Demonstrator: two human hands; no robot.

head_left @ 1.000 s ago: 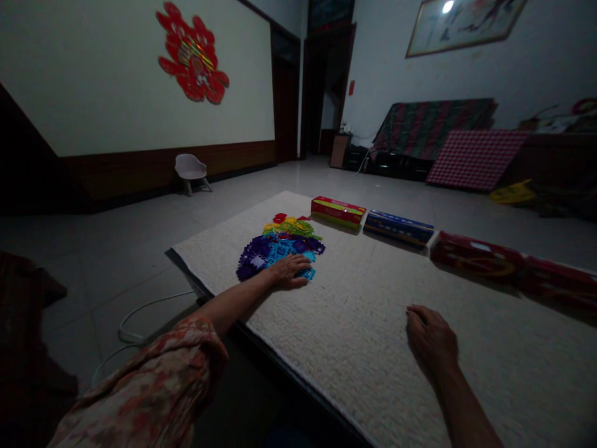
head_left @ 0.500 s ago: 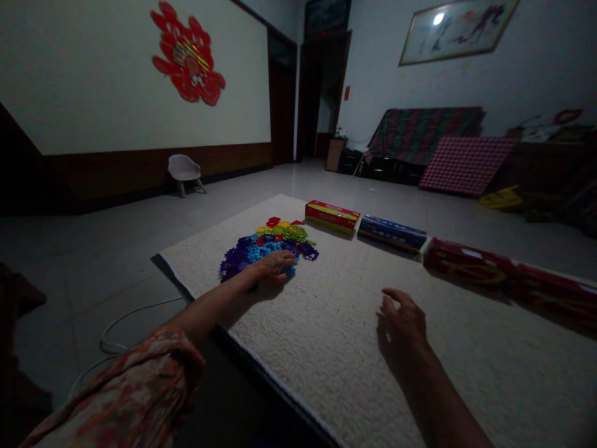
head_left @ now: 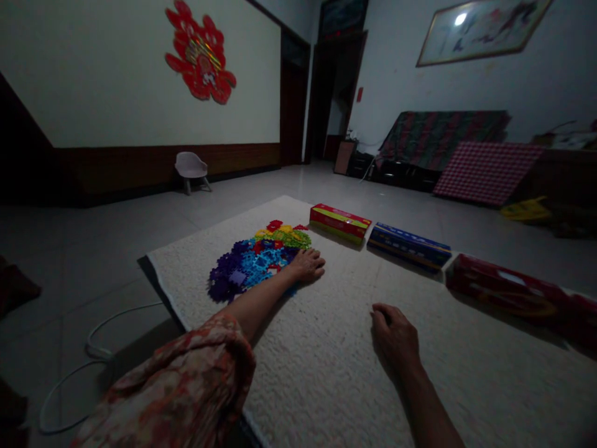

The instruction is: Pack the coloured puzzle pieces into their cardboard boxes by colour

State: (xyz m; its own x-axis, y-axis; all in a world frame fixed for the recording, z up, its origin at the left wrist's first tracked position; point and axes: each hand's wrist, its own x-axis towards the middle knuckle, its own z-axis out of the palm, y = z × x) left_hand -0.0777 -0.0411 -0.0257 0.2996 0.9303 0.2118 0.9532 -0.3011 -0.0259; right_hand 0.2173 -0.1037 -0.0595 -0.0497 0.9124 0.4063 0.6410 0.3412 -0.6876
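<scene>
A pile of snowflake-shaped plastic pieces (head_left: 242, 261) lies on the cream textured cover (head_left: 326, 361), dark purple, light blue, green, yellow and red. Over the right edge of the pile rests my left hand (head_left: 308, 266), palm down with its fingers stretched out. Whatever lies beneath that palm is hidden. My right hand (head_left: 396, 333) is on the cover, right of the pile and apart from it. Its fingers are curled in toward the thumb, and no piece shows in them.
Along the far right edge stand a red and green box (head_left: 340, 224), a blue box (head_left: 408, 246) and a long dark red box (head_left: 508, 292). A small pale chair (head_left: 191, 168) is on the floor beyond. A white cable (head_left: 93, 348) loops at lower left.
My left hand has moved right across the pile to its right edge, fingers still extended. My right hand's fingers have curled in. The view has shifted a little.
</scene>
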